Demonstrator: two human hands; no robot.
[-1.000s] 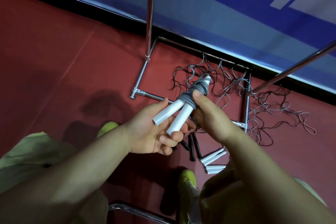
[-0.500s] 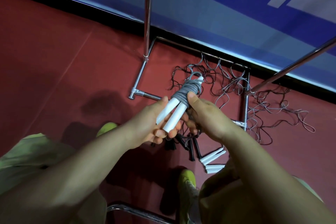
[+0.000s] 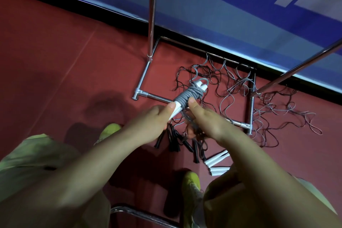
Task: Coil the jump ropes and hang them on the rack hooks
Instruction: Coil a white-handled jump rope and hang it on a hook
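Note:
A jump rope with white handles and grey cord wound tightly round them [image 3: 188, 95] is held between both hands above the floor. My left hand [image 3: 148, 126] grips the near ends of the white handles. My right hand [image 3: 209, 122] holds the wound grey cord, thumb on top. The far handle tips and a small cord loop stick out beyond the winding. Below, loose grey and dark ropes [image 3: 240, 98] lie tangled on the red floor around the rack's chrome base [image 3: 249, 109]. No hooks are in view.
Black handles [image 3: 175, 140] and white handles [image 3: 216, 159] lie on the floor near my yellow-green shoes [image 3: 190, 181]. Two chrome rack poles [image 3: 152, 13] rise toward me. A blue wall runs behind. A chrome chair bar [image 3: 140, 214] is at the bottom.
My left hand has slid up the white handles, covering most of them. The bundle has shifted slightly away from me, and the hands have come closer together.

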